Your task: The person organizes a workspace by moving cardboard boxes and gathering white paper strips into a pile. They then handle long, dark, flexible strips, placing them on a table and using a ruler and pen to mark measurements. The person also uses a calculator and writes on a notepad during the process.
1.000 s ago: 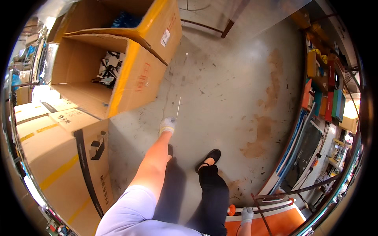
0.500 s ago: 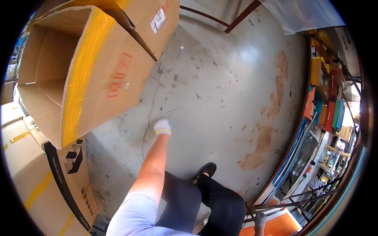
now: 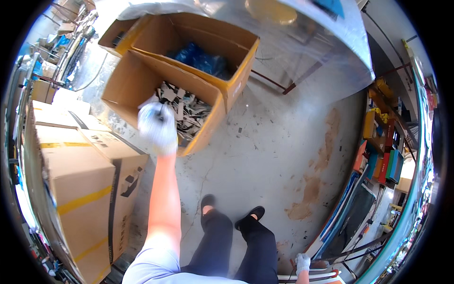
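Observation:
My left hand [image 3: 158, 128], in a white knitted glove, reaches over the near rim of an open cardboard box [image 3: 137, 71]. Scraps [image 3: 182, 106], pale and dark offcut strips and pieces, lie inside that box next to the hand. Motion smears its fingers, so what they hold, if anything, does not show. My right hand [image 3: 301, 261], gloved too, is low at the right, beside a white rail with red ends [image 3: 324, 275]. Its fingers look curled; whatever is in them is hidden.
Behind stands a second open box [image 3: 246, 61] with blue plastic bags [image 3: 201, 59]. Stacked cartons [image 3: 80, 180] flank my left arm. Clear sheeting [image 3: 340, 57] drapes over a metal frame at the back. A shelf of coloured boxes [image 3: 385, 156] lines the right.
My left hand has risen from the floor, where a thin strip showed by its fingers, to the scrap box. My feet and the view have shifted; the box interiors now show.

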`<state>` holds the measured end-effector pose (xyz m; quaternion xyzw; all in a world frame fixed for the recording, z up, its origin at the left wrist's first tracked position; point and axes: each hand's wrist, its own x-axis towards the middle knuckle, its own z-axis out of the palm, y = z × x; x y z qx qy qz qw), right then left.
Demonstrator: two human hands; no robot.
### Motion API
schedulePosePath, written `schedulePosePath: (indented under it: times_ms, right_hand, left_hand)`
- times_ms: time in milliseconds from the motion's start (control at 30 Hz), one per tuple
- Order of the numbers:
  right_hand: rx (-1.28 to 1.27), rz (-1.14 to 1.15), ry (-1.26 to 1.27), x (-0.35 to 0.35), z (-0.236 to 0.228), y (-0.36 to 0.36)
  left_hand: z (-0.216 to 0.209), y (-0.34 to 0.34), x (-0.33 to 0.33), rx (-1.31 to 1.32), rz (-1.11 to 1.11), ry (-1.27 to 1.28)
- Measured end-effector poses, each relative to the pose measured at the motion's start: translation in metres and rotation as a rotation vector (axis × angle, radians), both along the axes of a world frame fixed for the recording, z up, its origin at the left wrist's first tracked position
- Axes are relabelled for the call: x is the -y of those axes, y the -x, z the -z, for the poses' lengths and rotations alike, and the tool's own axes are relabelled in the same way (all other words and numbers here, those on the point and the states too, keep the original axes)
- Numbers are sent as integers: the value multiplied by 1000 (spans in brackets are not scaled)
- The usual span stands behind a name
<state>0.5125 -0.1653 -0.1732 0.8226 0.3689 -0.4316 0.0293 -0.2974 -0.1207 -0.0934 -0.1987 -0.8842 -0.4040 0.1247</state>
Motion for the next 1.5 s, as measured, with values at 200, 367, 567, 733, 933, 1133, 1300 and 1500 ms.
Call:
schedulePosePath:
  times_ms: [200, 367, 567, 733, 933, 1133, 1300, 1500]
  right_hand:
    - [-94, -230, -127, -24, -116, 107]
    - [-196, -264, -199, -44, -199, 221]
    - [-487, -751, -513, -52, -282, 415]
    - [-734, -889, -569, -33, -349, 514]
    - [-491, -878, -661, -28, -356, 439]
    - [-128, -421, -759, -24, -386, 311]
    - [129, 67, -862, 0, -404, 166]
    - [109, 553, -923, 16, -389, -20]
  left_hand:
    - [-3, 59, 62, 226, 251, 912]
    - [-84, 18, 104, 1130, 549, -553]
    - [-233, -58, 132, 1305, 694, -753]
    - [-255, -56, 176, 1251, 543, -910]
    - [-219, -66, 218, 1350, 338, -447]
    - [-143, -121, 172, 1152, 643, -20]
    - [-160, -261, 40, 922, 1064, 35]
    - [-245, -490, -95, 693, 1521, 174]
